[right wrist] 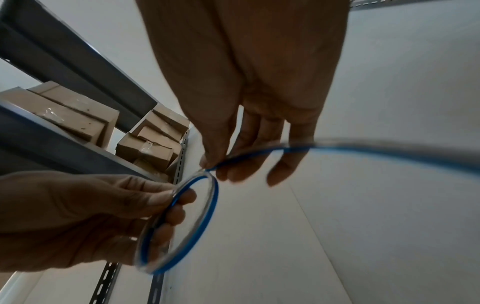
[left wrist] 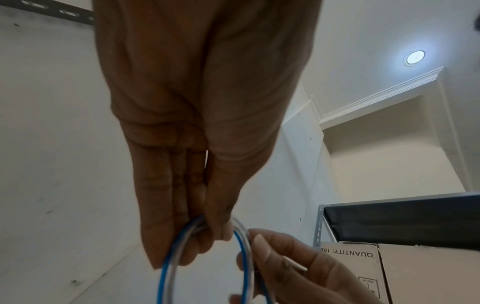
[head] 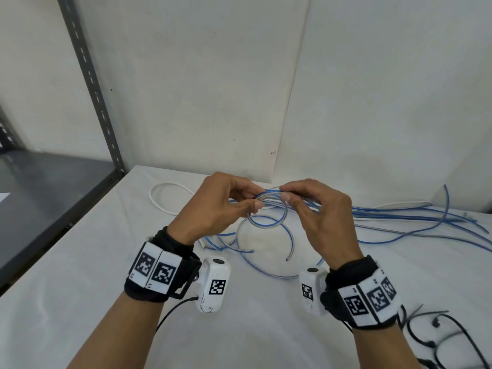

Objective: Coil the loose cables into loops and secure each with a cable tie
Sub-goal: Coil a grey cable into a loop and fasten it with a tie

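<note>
A white cloth-covered table point(head: 80, 275) stands against pale wall panels, with a dark grey metal shelving unit point(head: 53, 179) at its left edge. Loose blue-and-clear striped cables point(head: 399, 217) sprawl across the table's right and middle, a white cable point(head: 159, 206) curves at the far side, and black cable ties point(head: 439, 339) lie at the near right. Above the middle of the table, the left hand point(head: 215, 206) pinches a small coiled loop of blue-and-clear cable point(head: 266, 225) between thumb and curled fingers. The right hand point(head: 319, 217) pinches the same cable just beside the loop's top, its other fingers loosely spread.
</note>
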The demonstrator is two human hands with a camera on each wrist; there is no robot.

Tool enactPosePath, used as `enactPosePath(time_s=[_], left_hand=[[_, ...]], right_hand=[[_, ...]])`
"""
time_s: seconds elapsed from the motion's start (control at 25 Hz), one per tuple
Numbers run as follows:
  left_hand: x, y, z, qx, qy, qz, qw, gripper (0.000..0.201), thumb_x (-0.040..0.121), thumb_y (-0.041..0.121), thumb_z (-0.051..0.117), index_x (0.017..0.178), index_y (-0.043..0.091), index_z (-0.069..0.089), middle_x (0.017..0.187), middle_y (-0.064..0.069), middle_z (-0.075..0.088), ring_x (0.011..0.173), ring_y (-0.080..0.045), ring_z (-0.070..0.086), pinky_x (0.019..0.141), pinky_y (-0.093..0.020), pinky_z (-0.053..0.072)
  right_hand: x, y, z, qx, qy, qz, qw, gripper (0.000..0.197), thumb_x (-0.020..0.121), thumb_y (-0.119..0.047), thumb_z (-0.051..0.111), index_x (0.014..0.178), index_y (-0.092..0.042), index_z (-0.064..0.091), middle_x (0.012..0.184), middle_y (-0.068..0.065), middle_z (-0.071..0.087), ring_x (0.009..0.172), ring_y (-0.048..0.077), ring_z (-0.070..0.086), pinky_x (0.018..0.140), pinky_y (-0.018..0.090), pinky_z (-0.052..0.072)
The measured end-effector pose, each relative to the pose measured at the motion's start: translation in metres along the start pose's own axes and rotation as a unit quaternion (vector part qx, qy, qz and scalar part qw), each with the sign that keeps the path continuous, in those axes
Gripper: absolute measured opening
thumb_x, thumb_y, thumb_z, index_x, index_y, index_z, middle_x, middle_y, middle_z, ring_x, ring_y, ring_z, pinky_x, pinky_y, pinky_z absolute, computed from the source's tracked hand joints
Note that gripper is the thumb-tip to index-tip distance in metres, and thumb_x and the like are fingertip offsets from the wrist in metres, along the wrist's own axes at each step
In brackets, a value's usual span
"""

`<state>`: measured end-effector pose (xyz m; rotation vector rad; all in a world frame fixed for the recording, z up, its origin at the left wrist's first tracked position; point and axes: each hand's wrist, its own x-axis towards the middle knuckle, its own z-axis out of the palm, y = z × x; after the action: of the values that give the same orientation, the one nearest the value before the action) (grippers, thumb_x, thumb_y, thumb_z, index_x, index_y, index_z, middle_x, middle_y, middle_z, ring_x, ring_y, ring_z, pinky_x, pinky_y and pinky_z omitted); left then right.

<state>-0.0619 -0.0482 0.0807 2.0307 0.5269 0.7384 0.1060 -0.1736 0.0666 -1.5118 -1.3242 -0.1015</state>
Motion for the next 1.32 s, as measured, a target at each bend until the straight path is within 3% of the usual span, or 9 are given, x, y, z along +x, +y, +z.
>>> enactPosePath(time_s=[0.08, 0.2, 0.32, 0.48, 0.68, 0.8, 0.92, 1.08, 1.32], left_hand=[[0.001, -0.001, 0.000, -0.019, -0.001, -0.001, 1.000, 0.013, 0.089, 0.010, 0.077, 0.100, 0.016, 0.080, 0.077, -0.001, 0.077, 0.078, -0.020, 0.074, 0.077, -0.031, 0.063], [0.003, -0.002, 0.002, -0.046, -0.005, -0.004, 0.999, 0.012, 0.090, 0.009, 0.075, 0.100, 0.014, 0.079, 0.078, -0.004, 0.076, 0.075, -0.016, 0.073, 0.077, -0.037, 0.064], [0.006, -0.004, 0.002, -0.076, 0.015, -0.003, 0.997, 0.011, 0.090, 0.009, 0.075, 0.100, 0.010, 0.078, 0.078, -0.008, 0.076, 0.074, -0.017, 0.071, 0.076, -0.036, 0.064], [0.007, -0.005, 0.000, -0.205, 0.075, -0.022, 0.976, 0.013, 0.090, 0.005, 0.073, 0.103, 0.005, 0.076, 0.085, -0.021, 0.076, 0.079, -0.022, 0.073, 0.078, -0.032, 0.062], [0.003, 0.001, 0.007, -0.274, 0.081, -0.030, 0.958, 0.016, 0.092, 0.005, 0.071, 0.107, 0.004, 0.074, 0.085, -0.013, 0.076, 0.081, -0.019, 0.074, 0.079, -0.030, 0.062], [0.003, 0.004, 0.007, -0.229, 0.035, -0.055, 0.971, 0.026, 0.096, 0.024, 0.065, 0.113, 0.004, 0.070, 0.090, -0.014, 0.076, 0.086, -0.019, 0.074, 0.081, -0.030, 0.061], [0.003, 0.003, 0.014, -0.150, -0.034, -0.097, 0.983, 0.051, 0.101, 0.051, 0.046, 0.098, 0.003, 0.065, 0.070, -0.006, 0.063, 0.070, -0.018, 0.064, 0.079, -0.032, 0.059], [0.005, 0.001, 0.027, -0.137, -0.052, -0.131, 0.981, 0.047, 0.108, 0.045, 0.036, 0.077, 0.014, 0.051, 0.055, 0.015, 0.041, 0.052, -0.010, 0.041, 0.074, -0.033, 0.055], [0.007, -0.001, 0.030, -0.187, 0.017, -0.111, 0.976, 0.044, 0.111, 0.034, 0.034, 0.073, 0.013, 0.042, 0.054, 0.015, 0.034, 0.051, -0.007, 0.035, 0.066, -0.029, 0.043]], right_hand=[[-0.001, -0.002, 0.001, 0.015, 0.032, -0.004, 0.999, 0.006, 0.092, -0.011, 0.073, 0.095, -0.015, 0.077, 0.091, -0.007, 0.074, 0.088, 0.003, 0.068, 0.078, 0.011, 0.048], [0.000, -0.003, -0.001, 0.039, 0.077, 0.010, 0.996, 0.005, 0.092, -0.013, 0.073, 0.095, -0.014, 0.078, 0.091, -0.007, 0.074, 0.088, 0.005, 0.068, 0.077, 0.011, 0.047], [0.003, 0.000, -0.006, 0.088, 0.105, 0.068, 0.988, 0.005, 0.091, -0.018, 0.075, 0.094, -0.019, 0.078, 0.086, -0.010, 0.075, 0.082, 0.006, 0.070, 0.072, 0.016, 0.050], [0.000, -0.007, 0.003, 0.206, 0.031, 0.118, 0.971, 0.005, 0.090, -0.011, 0.075, 0.095, -0.012, 0.075, 0.083, 0.004, 0.077, 0.077, 0.018, 0.075, 0.068, 0.030, 0.061], [-0.003, -0.014, 0.017, 0.308, 0.084, 0.137, 0.938, 0.008, 0.090, -0.006, 0.071, 0.097, -0.011, 0.073, 0.085, 0.008, 0.078, 0.081, 0.022, 0.077, 0.072, 0.030, 0.061], [-0.002, -0.006, 0.012, 0.260, 0.049, 0.104, 0.959, 0.011, 0.091, -0.005, 0.071, 0.097, -0.013, 0.076, 0.084, 0.009, 0.078, 0.077, 0.023, 0.075, 0.074, 0.035, 0.061], [-0.004, -0.001, 0.013, 0.146, -0.058, 0.053, 0.986, 0.016, 0.092, -0.005, 0.072, 0.096, -0.020, 0.078, 0.087, -0.006, 0.077, 0.076, 0.019, 0.072, 0.076, 0.042, 0.060], [-0.007, -0.003, 0.016, 0.118, -0.084, 0.050, 0.988, 0.013, 0.093, -0.006, 0.070, 0.098, -0.015, 0.079, 0.087, -0.009, 0.076, 0.079, 0.016, 0.071, 0.079, 0.041, 0.059], [-0.010, -0.011, 0.026, 0.158, -0.006, 0.056, 0.986, 0.005, 0.094, -0.010, 0.072, 0.096, -0.014, 0.073, 0.083, -0.005, 0.075, 0.077, 0.020, 0.072, 0.073, 0.038, 0.060]])
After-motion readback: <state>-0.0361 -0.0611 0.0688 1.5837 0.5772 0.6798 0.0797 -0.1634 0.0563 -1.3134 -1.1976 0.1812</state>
